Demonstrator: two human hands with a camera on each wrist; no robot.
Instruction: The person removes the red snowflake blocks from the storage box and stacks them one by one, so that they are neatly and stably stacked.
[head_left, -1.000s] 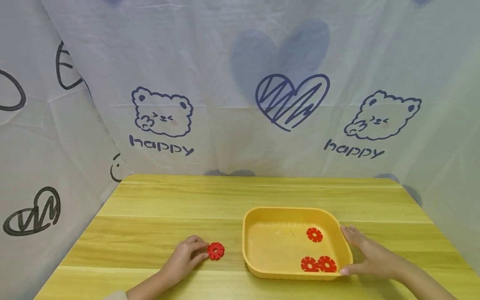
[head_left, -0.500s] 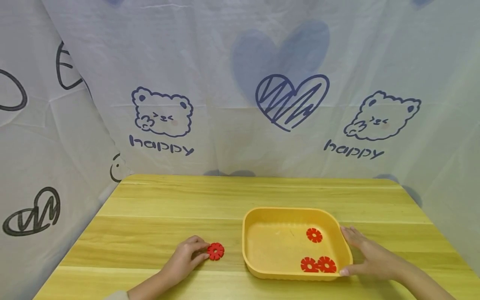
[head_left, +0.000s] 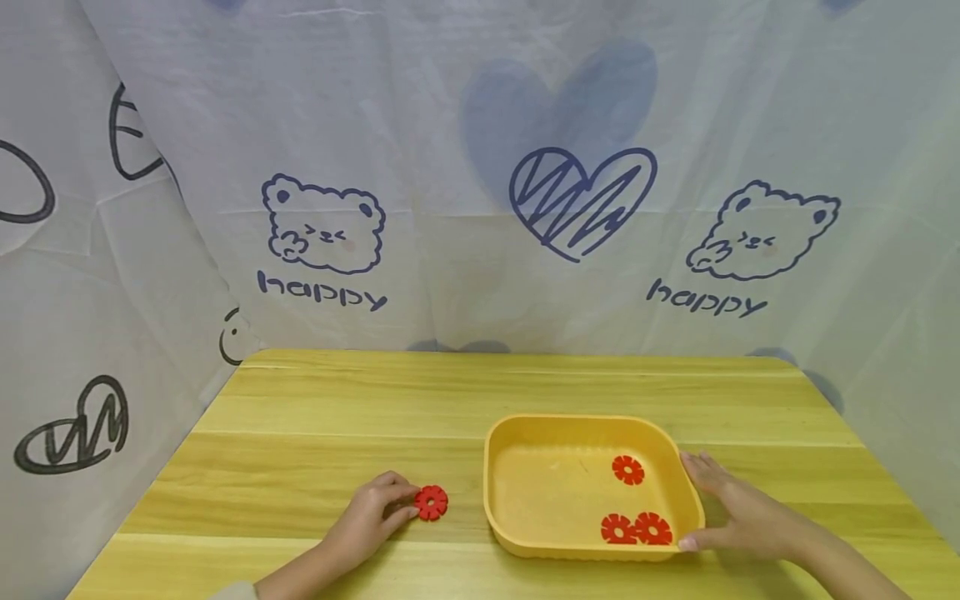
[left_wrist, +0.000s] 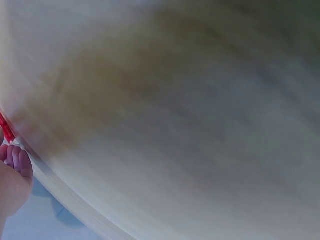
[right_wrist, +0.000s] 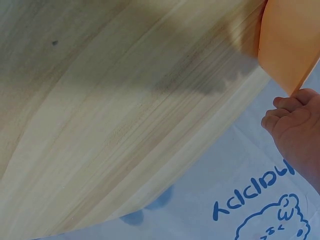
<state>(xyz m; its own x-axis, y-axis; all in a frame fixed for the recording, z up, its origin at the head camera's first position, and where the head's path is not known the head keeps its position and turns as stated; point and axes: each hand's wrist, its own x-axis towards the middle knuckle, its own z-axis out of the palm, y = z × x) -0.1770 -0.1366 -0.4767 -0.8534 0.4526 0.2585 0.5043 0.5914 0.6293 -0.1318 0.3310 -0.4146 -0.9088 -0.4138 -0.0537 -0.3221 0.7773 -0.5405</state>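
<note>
Red notched plastic disc (head_left: 431, 503): just left of yellow rounded plastic tray (head_left: 536, 500), well apart from far edge of wooden table (head_left: 337, 408); probably light, stiff, slightly slippery; best taken by the toothed rim.
Left hand (head_left: 369, 512): pinching this disc at left rim.
Right hand (head_left: 738, 510): holding tray by right edge and near right corner.
</note>
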